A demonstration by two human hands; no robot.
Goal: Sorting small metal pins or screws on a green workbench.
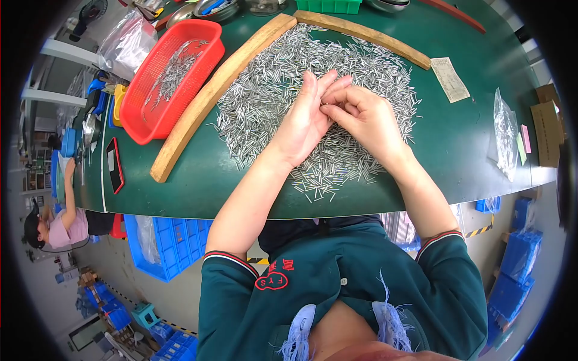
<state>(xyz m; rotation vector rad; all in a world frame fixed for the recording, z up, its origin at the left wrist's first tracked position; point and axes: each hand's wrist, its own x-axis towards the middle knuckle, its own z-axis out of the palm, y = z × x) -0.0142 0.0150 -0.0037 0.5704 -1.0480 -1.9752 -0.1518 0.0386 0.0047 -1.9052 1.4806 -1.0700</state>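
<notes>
A wide heap of small, thin silver metal pins [259, 90] covers the middle of the green table. Above it, my left hand [301, 126] is turned palm up with its fingers stretched out. My right hand [368, 120] meets it at the palm, thumb and forefinger pinched together against the left fingers. Whatever sits in that pinch is too small and covered to make out. To the left, a red plastic basket [133, 114] holds a smaller lot of the same pins.
Two wooden bars [208, 99] join at a corner behind the heap. A paper slip [450, 79] and a clear plastic bag [504, 135] lie at right. A red-edged phone [114, 165] rests at left. Blue crates [174, 243] stand below; another person [66, 225] works far left.
</notes>
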